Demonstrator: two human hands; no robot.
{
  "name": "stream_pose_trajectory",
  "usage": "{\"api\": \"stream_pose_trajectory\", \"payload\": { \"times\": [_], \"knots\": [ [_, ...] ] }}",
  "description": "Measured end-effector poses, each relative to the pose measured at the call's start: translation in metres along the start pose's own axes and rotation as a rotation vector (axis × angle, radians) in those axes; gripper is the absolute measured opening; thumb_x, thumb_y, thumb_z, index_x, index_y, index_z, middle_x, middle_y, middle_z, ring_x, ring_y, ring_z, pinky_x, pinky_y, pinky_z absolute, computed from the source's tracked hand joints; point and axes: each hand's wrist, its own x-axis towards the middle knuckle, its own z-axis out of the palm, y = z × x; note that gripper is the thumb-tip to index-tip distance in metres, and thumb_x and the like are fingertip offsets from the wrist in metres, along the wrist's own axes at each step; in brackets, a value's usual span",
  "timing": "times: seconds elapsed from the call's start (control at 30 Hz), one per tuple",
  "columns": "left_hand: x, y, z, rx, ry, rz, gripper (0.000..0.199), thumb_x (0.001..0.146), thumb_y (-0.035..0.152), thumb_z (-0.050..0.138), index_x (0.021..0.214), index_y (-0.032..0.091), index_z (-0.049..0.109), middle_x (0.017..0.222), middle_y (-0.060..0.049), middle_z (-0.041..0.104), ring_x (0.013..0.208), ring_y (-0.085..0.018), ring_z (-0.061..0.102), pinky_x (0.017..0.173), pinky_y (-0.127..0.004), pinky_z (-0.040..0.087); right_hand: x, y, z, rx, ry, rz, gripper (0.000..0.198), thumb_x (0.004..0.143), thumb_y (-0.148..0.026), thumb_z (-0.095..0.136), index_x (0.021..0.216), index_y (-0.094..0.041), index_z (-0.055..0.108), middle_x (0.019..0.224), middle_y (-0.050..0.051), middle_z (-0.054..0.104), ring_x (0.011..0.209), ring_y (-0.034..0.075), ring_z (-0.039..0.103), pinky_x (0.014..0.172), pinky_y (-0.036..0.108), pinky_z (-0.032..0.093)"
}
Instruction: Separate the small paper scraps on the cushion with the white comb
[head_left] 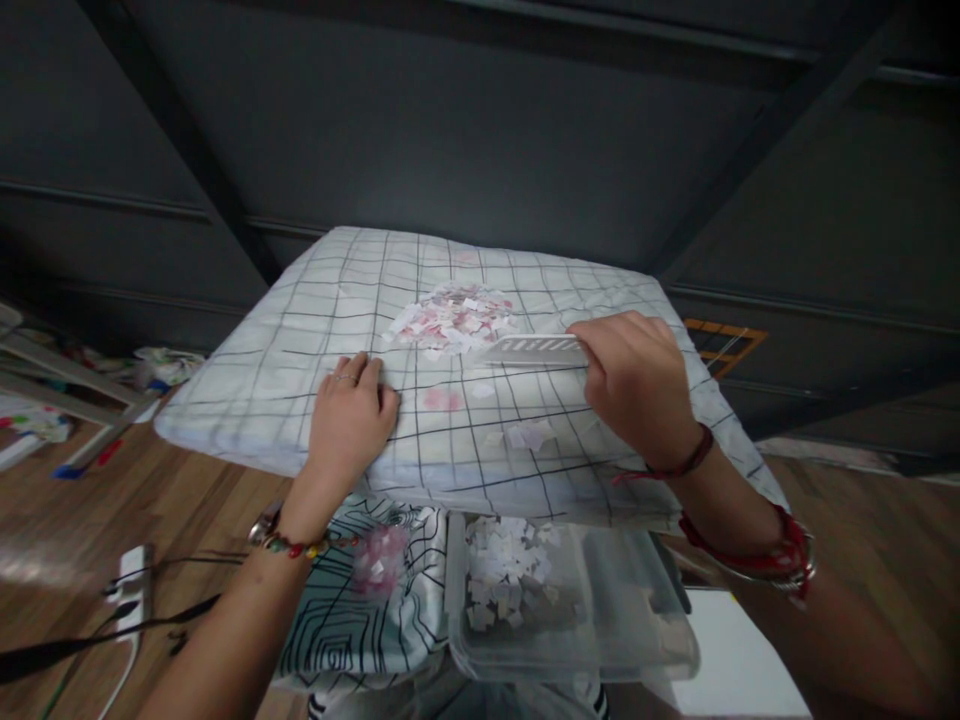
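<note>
My right hand (pixel 637 385) grips one end of a flat white slotted piece (pixel 534 349), perhaps plastic; its kind I cannot make out. The far end of this piece reaches the right lower edge of a heap of small white and pink paper scraps (pixel 455 320). The heap lies on a white cloth with a black grid pattern (pixel 300 345). My left hand (pixel 351 410) rests palm down on the cloth, left of the heap, fingers stretched out and holding nothing. A few loose scraps (pixel 529 434) lie nearer the front edge.
Below the front edge sits a clear plastic bin (pixel 574 655) with white paper bits inside. Beside it, a teal patterned cloth (pixel 337 620) carries pink scraps. A power strip (pixel 135 590) with cables and a step ladder (pixel 97 410) are on the left. A dark panel wall (pixel 450 140) stands behind.
</note>
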Motion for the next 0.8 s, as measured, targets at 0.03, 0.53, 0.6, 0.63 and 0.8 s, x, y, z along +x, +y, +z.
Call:
{"api": "stream_pose_trajectory", "payload": {
  "times": [0.03, 0.53, 0.6, 0.63, 0.8],
  "knots": [
    [0.0, 0.0, 0.0, 0.0, 0.001, -0.001, 0.046, 0.085, 0.026, 0.032, 0.121, 0.007, 0.054, 0.132, -0.019, 0.051, 0.126, -0.031, 0.043, 0.103, -0.049, 0.036, 0.0, 0.0, 0.002, -0.013, -0.012, 0.005, 0.025, 0.08, -0.007, 0.041, 0.089, -0.018, 0.061, 0.078, 0.005, 0.063, 0.077, 0.021, 0.052, 0.07, 0.033, 0.035],
    [-0.001, 0.0, 0.0, -0.012, 0.007, -0.007, 0.046, 0.085, 0.027, 0.033, 0.121, 0.007, 0.053, 0.132, -0.018, 0.05, 0.126, -0.031, 0.043, 0.103, -0.049, 0.035, 0.002, -0.002, 0.006, 0.058, -0.004, 0.049, 0.027, 0.083, -0.009, 0.04, 0.093, -0.017, 0.063, 0.08, 0.006, 0.065, 0.078, 0.021, 0.054, 0.071, 0.035, 0.037],
    [-0.001, 0.0, 0.0, -0.01, 0.002, -0.012, 0.046, 0.085, 0.027, 0.032, 0.122, 0.007, 0.054, 0.133, -0.019, 0.05, 0.126, -0.031, 0.042, 0.104, -0.049, 0.035, 0.007, -0.004, 0.016, 0.091, -0.011, 0.041, 0.027, 0.084, -0.009, 0.039, 0.092, -0.016, 0.064, 0.079, 0.006, 0.065, 0.077, 0.021, 0.055, 0.07, 0.034, 0.038],
    [-0.001, 0.001, 0.0, -0.009, -0.003, -0.014, 0.047, 0.085, 0.027, 0.032, 0.122, 0.006, 0.053, 0.133, -0.019, 0.05, 0.126, -0.032, 0.042, 0.104, -0.049, 0.035, 0.011, -0.005, 0.02, 0.113, -0.027, 0.042, 0.027, 0.084, -0.009, 0.039, 0.092, -0.016, 0.064, 0.079, 0.006, 0.065, 0.078, 0.021, 0.055, 0.07, 0.033, 0.038],
    [0.0, 0.0, -0.001, 0.002, -0.025, -0.016, 0.048, 0.085, 0.027, 0.032, 0.123, 0.005, 0.053, 0.134, -0.02, 0.049, 0.127, -0.033, 0.041, 0.103, -0.05, 0.035, 0.027, 0.002, 0.027, 0.23, -0.137, 0.037, 0.029, 0.08, -0.007, 0.039, 0.09, -0.017, 0.064, 0.083, 0.007, 0.066, 0.083, 0.021, 0.056, 0.074, 0.034, 0.039]
  ]
}}
